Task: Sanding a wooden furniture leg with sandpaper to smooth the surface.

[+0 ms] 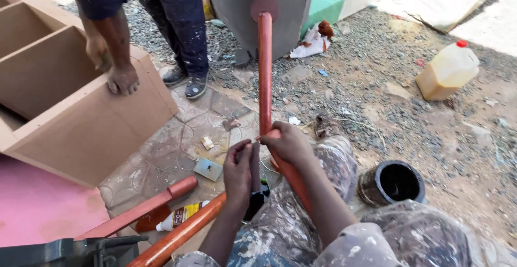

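at the far left stands an open wooden cabinet (81, 111) of plain brown board, with another person's hand (123, 79) resting on its top edge; that person stands behind it in dark, paint-flecked trousers and dark shoes (188, 84). a pink surface (37, 202) lies below the cabinet. lower down, on the patterned paving (177, 137), lie two more red-brown wooden legs (161, 213) and a small bottle (180, 216) on its side.

near the middle, the left hand (238, 171) is closed around something dark and narrow, held upright; what it is cannot be told. just beside it, the right hand (288, 143) is clamped on the red-brown wooden pole (265, 73), which runs from the person's lap up and away to a round disc end (264, 7) against a grey panel (253, 3). the two hands sit close together, nearly touching, at the lower part of the pole.

judging by this, the step in hand looks like working the pole's finish: one hand steadies, the other applies. the next move would call for a firm right grip while the left travels along the wood.

to the right, a black open tin (396, 182) sits by the knee, and further off a yellowish jug with a red cap (448, 70) stands on the gravel.
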